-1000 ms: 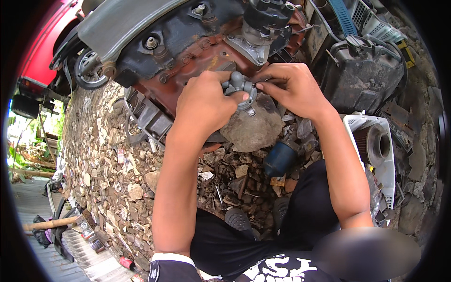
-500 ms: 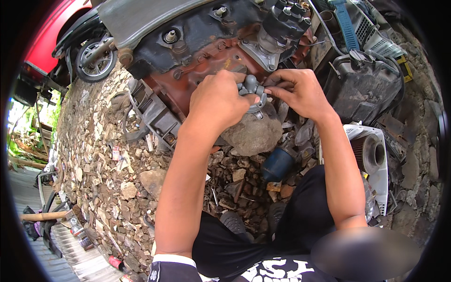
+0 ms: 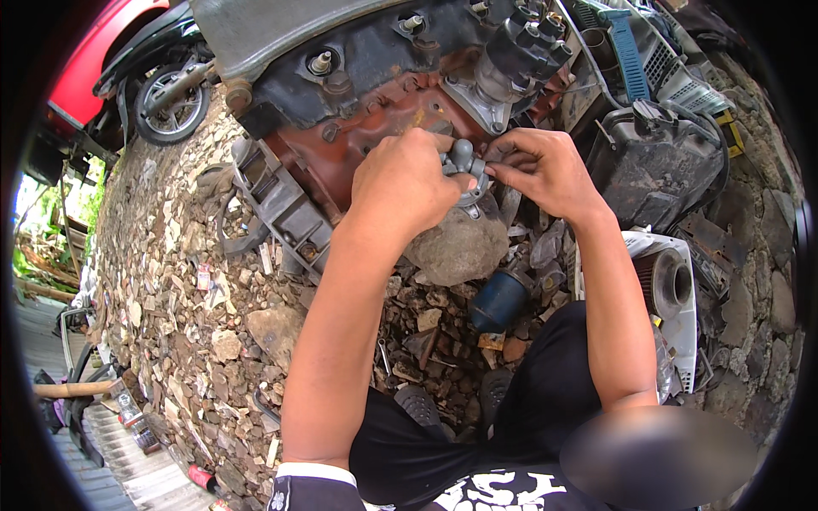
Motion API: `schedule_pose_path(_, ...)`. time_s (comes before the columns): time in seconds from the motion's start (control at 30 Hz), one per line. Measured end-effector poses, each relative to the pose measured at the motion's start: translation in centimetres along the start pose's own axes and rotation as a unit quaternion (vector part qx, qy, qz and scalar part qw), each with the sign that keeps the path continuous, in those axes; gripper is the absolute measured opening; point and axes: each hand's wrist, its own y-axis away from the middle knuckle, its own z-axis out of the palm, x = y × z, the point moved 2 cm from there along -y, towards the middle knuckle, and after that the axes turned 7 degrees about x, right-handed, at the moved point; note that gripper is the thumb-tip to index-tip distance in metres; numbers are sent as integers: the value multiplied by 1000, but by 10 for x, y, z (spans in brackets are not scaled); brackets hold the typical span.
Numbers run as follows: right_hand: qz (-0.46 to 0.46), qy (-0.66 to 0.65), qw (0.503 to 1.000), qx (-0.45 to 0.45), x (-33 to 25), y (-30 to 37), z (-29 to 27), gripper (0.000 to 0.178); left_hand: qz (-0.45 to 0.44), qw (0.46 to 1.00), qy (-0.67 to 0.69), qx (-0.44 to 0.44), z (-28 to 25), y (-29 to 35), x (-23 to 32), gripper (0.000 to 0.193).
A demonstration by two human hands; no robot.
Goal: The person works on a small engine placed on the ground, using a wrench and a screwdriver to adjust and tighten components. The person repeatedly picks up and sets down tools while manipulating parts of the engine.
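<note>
A grey metal part point(image 3: 463, 162) with a rounded dome, short ports and a round flange sits between my hands, above a large stone point(image 3: 460, 247). My left hand point(image 3: 400, 179) is closed around its left side, the thumb lying across its front. On the other side, my right hand point(image 3: 541, 170) is closed in a pinch of thumb and forefinger at the part's edge. Whatever lies between those fingertips is too small or hidden to make out. Just beyond both hands stands a rusty red engine block point(image 3: 319, 166) with a black upper section.
A black distributor point(image 3: 511, 64) rises from the engine's right side. A blue canister point(image 3: 501, 300) lies near my feet. At the right are a black box-shaped housing point(image 3: 656, 162) and a round filter point(image 3: 669, 281) in a white crate. A wrench point(image 3: 384, 356) lies on the stony ground.
The view has shifted slightly, so the engine sits a little farther right and lower. Both hands keep their places on the grey metal part, with only slight finger movement.
</note>
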Motion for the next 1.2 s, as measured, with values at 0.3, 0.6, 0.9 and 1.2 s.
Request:
schedule_pose_path(0.3,-15,-82,996,15,12,5,6,20,-9,1000,-12,-4,-3,1,5,34)
schedule_pose_path(0.6,38,-133,990,35,9,6,12,19,-11,1000,-6,-7,-6,1,5,36)
schedule_pose_path(0.9,61,-97,993,6,19,6,10,17,-7,1000,-6,-3,-3,0,5,35)
schedule_pose_path(1.2,37,-160,986,15,33,8,17,17,3,1000,-4,0,-1,-2,3,32)
